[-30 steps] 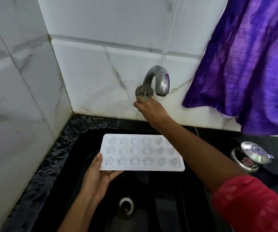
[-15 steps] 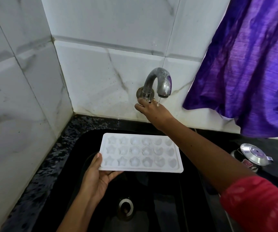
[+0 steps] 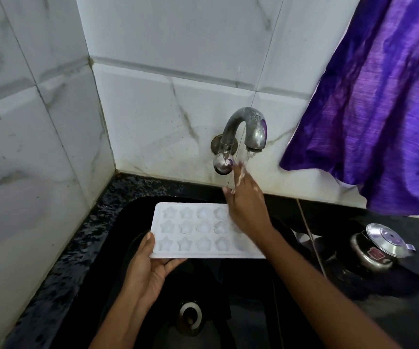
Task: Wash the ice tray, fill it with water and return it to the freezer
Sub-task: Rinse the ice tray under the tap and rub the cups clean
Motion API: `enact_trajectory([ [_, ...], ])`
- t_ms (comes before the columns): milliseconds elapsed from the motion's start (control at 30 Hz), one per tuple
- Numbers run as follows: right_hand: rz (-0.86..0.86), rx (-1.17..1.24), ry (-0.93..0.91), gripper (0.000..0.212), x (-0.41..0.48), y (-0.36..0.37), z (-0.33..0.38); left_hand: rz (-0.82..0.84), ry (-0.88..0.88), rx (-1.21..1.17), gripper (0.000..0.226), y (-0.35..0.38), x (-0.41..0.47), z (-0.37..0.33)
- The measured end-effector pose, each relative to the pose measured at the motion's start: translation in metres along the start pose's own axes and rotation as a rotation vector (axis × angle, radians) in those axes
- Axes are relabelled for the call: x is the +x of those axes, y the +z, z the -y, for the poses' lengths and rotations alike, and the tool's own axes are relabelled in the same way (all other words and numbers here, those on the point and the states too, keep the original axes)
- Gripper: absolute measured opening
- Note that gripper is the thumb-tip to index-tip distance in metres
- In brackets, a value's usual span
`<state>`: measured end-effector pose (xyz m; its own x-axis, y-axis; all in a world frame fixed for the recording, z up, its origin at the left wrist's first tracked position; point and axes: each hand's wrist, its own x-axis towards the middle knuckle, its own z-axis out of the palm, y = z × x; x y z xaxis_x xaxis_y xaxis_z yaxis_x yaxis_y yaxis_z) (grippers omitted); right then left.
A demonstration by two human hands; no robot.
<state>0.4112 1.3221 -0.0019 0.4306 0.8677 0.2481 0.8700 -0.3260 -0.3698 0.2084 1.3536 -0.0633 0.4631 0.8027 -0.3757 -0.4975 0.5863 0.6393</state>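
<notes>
A white ice tray (image 3: 190, 230) with star and round moulds is held level over the black sink (image 3: 117, 222). My left hand (image 3: 150, 270) grips its near left corner, thumb on the rim. My right hand (image 3: 246, 200) hangs open just below the metal tap (image 3: 248, 127), fingers spread and blurred, above the tray's right end, which it hides. The round tap knob (image 3: 222, 165) shows free beside my fingertips. A thin stream of water (image 3: 248, 157) falls from the spout onto my right hand.
The sink drain (image 3: 190, 316) lies below the tray. White marble-pattern tiles (image 3: 153, 96) form the corner wall. A purple cloth (image 3: 379, 109) hangs at the right. A steel pressure cooker lid (image 3: 379, 245) rests on the black counter at right.
My right hand has let go of the tap knob and dropped down over the tray's right end. Water now runs from the spout. The tray stays held in place.
</notes>
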Motion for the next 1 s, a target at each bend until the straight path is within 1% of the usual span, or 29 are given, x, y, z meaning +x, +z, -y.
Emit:
enact_trajectory([
  [67, 0.135, -0.076, 0.137, 0.063, -0.030, 0.015, 0.003, 0.003, -0.003, -0.020, 0.026, -0.001, 0.002, 0.002],
  [100, 0.199, -0.127, 0.166, 0.069, -0.041, 0.022, 0.006, 0.009, -0.013, -0.029, 0.026, 0.001, 0.003, 0.005],
  [167, 0.253, -0.165, 0.138, 0.081, -0.047, 0.038, 0.016, 0.023, -0.054, -0.044, 0.027, 0.008, 0.001, 0.012],
  [233, 0.298, -0.135, 0.018, 0.087, -0.051, 0.051, 0.032, 0.034, -0.109, -0.081, 0.026, 0.014, 0.000, 0.022],
  [267, 0.328, -0.145, -0.087, 0.086, -0.056, 0.054, 0.041, 0.028, -0.129, -0.102, 0.026, 0.016, 0.000, 0.025],
  [333, 0.388, -0.172, -0.279, 0.072, -0.064, 0.055, 0.051, 0.015, -0.140, -0.128, 0.026, 0.014, 0.002, 0.027],
  [367, 0.403, -0.171, -0.341, 0.071, -0.067, 0.052, 0.050, 0.014, -0.135, -0.138, 0.028, 0.013, 0.004, 0.026],
  [400, 0.402, -0.163, -0.372, 0.076, -0.067, 0.048, 0.044, 0.014, -0.122, -0.148, 0.029, 0.012, 0.005, 0.025],
  [433, 0.379, -0.153, -0.365, 0.085, -0.066, 0.044, 0.034, 0.017, -0.103, -0.157, 0.029, 0.011, 0.006, 0.023],
  [467, 0.357, -0.143, -0.315, 0.093, -0.063, 0.041, 0.021, 0.015, -0.080, -0.152, 0.028, 0.011, 0.006, 0.022],
  [533, 0.296, -0.146, -0.140, 0.102, -0.055, 0.035, -0.007, 0.005, -0.039, -0.111, 0.027, 0.009, 0.007, 0.021],
  [567, 0.269, -0.166, -0.051, 0.100, -0.052, 0.034, -0.017, -0.006, -0.033, -0.103, 0.026, 0.008, 0.007, 0.023],
  [600, 0.253, -0.189, 0.017, 0.094, -0.049, 0.035, -0.022, -0.014, -0.036, -0.105, 0.026, 0.010, 0.007, 0.024],
  [633, 0.236, -0.190, 0.052, 0.086, -0.047, 0.036, -0.020, -0.018, -0.047, -0.114, 0.026, 0.011, 0.007, 0.027],
  [667, 0.229, -0.171, 0.049, 0.080, -0.046, 0.039, -0.012, -0.005, -0.068, -0.127, 0.026, 0.016, 0.008, 0.029],
  [733, 0.262, -0.126, -0.054, 0.074, -0.049, 0.046, 0.014, 0.010, -0.123, -0.173, 0.026, 0.024, 0.009, 0.033],
  [800, 0.299, -0.111, -0.240, 0.072, -0.058, 0.053, 0.039, 0.014, -0.142, -0.192, 0.027, 0.026, 0.011, 0.034],
  [833, 0.318, -0.102, -0.305, 0.072, -0.063, 0.056, 0.046, 0.013, -0.142, -0.184, 0.031, 0.023, 0.013, 0.033],
  [900, 0.344, -0.132, -0.412, 0.067, -0.070, 0.056, 0.044, 0.009, -0.141, -0.155, 0.039, 0.016, 0.019, 0.029],
  [933, 0.327, -0.190, -0.471, 0.063, -0.073, 0.056, 0.036, -0.005, -0.127, -0.151, 0.037, 0.013, 0.021, 0.026],
  [1000, 0.265, -0.299, -0.484, 0.055, -0.077, 0.047, 0.015, -0.037, -0.087, -0.135, 0.030, 0.007, 0.024, 0.019],
])
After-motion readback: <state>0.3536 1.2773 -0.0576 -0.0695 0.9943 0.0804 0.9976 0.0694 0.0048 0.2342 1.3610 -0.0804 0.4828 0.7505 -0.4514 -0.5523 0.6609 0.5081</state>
